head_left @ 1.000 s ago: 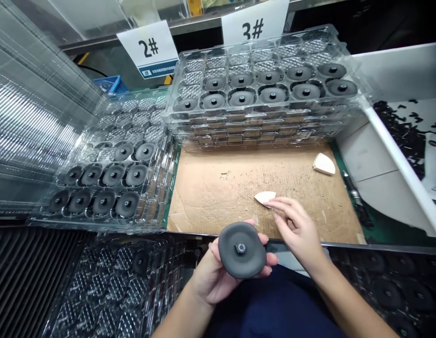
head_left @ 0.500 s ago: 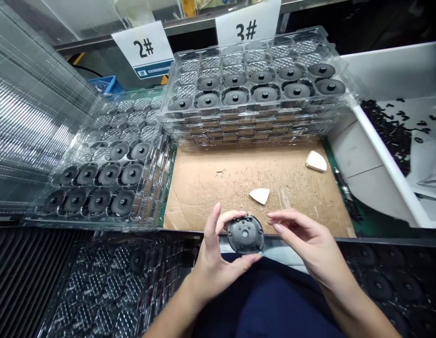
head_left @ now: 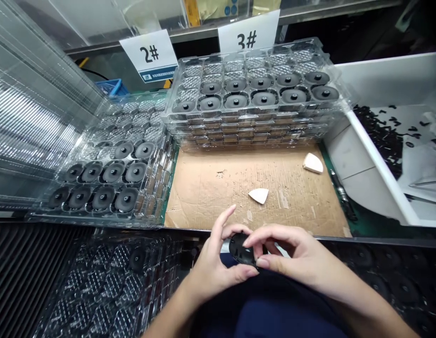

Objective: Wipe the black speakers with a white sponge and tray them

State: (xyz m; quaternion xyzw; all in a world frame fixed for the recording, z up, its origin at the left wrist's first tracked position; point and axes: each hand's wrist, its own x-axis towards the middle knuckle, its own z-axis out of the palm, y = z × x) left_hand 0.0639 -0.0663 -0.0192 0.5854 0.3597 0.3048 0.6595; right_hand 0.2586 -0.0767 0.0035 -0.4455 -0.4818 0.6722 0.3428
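The cardboard sheet (head_left: 218,197) is tan with paler scuffs, and two off-white foam wedges (head_left: 259,195) lie on it. Beyond it, clear plastic trays (head_left: 253,70) show a diamond-textured pattern and hold dark grey discs. The disc (head_left: 242,249) just in front of it is black.

Stack of clear moulded plastic trays (head_left: 249,123) stands behind a brown corrugated cardboard sheet (head_left: 211,197); dark round discs (head_left: 263,98) fill its front rows. Second clear plastic tray (head_left: 158,155) at left, also with dark discs. White paper signs "2#" (head_left: 148,55) and "3#" (head_left: 248,35) behind. Two cream wedge-shaped pieces (head_left: 259,195) lie on the cardboard, well apart. White-walled bin (head_left: 376,173) at right holds black scraps (head_left: 378,136). Small blue crate (head_left: 112,87) behind the left tray.
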